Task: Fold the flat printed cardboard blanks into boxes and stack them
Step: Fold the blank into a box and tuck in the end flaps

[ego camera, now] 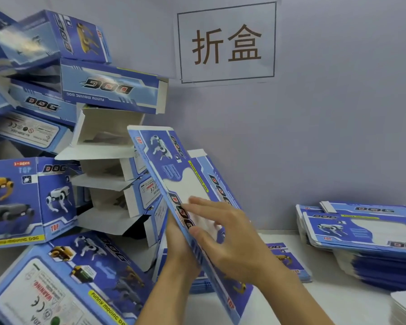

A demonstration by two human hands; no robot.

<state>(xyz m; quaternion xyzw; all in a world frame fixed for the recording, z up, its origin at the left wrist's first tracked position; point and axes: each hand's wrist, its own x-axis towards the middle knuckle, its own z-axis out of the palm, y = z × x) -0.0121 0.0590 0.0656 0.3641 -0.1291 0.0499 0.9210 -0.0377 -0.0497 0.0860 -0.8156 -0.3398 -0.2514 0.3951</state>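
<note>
The cardboard blank point(174, 174), blue with printed robot dogs and "DOG" lettering, stands tilted on edge in the middle of the view, its top corner leaning back toward the heap of folded boxes on the left. The right hand point(230, 233) lies on its printed face with fingers straight and spread, pressing flat against the panel; the thumb sits along the lower edge. The left hand point(181, 245) is behind the blank, mostly hidden by it, with the palm against the back; whether its fingers curl round the edge I cannot tell. The blank's lower end reaches down toward the white table point(338, 299).

Just left of the hands, the pile of folded boxes point(103, 165) rises high against the wall, several with open white flaps facing this way, others lying at odd angles. A large folded box point(63, 285) lies tilted in the near left corner, its warning label upward.

To the right, well apart from the hands, a stack of flat blanks point(366, 240) rests on the table against the grey wall. Another flat blank point(288, 261) lies on the table behind the right wrist. On the wall above hangs a white sign point(226, 43) with two large dark characters.
</note>
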